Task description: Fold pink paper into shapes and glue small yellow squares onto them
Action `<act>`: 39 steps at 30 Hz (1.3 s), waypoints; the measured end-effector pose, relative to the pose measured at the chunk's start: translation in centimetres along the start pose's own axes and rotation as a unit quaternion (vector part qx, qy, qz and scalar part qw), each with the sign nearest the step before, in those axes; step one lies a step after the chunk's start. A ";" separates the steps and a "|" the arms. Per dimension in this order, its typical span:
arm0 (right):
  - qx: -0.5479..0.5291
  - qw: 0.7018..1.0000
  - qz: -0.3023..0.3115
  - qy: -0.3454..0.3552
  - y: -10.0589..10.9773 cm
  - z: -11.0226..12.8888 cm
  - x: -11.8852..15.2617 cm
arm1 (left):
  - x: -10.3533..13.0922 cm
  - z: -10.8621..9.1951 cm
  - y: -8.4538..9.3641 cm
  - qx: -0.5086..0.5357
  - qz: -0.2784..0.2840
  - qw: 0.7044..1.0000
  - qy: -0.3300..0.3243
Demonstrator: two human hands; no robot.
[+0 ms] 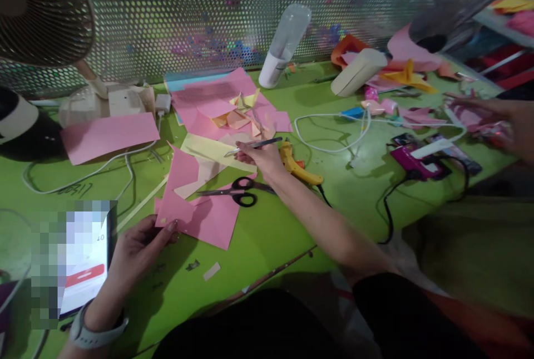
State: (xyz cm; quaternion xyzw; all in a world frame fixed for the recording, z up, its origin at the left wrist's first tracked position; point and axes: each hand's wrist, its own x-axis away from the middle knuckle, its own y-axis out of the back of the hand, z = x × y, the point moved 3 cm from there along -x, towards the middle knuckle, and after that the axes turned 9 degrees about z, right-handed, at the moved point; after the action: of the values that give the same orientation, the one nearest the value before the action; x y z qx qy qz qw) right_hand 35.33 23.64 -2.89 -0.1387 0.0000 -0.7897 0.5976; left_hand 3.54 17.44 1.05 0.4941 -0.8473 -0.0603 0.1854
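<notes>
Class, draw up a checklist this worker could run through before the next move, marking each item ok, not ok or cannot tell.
1. Left hand gripping the pink paper: ok.
2. Right hand holding the slim tool: ok.
3. Scissors off the papers: not ok, they lie on them.
4. Yellow glue gun out of both hands: ok, on the green table.
5. Glue gun cool: cannot tell.

Left of the frame's centre, a pink paper piece (174,207), pinched at its lower edge, narrows to a pointed upper corner. At mid-frame, a slim dark tool (272,141) is held nearly level, pale tip leftward.
</notes>
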 end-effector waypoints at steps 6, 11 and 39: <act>0.002 1.000 -0.004 -0.003 0.0 0.1 -0.1 | -0.1 0.0 -0.1 0.003 0.004 1.000 -0.002; 0.013 1.000 -0.012 0.018 -0.5 0.3 0.2 | 0.0 0.6 -0.2 0.014 0.002 1.000 0.002; 0.034 0.998 0.014 0.048 -2.5 1.9 -2.4 | 0.2 0.2 -0.3 0.022 0.013 1.000 0.010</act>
State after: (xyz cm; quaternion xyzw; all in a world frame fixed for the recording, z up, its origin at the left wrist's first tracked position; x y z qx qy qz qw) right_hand 34.02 26.92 -1.18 -0.0802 0.0033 -0.7868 0.6120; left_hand 3.56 17.11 0.83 0.4879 -0.8526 -0.0346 0.1840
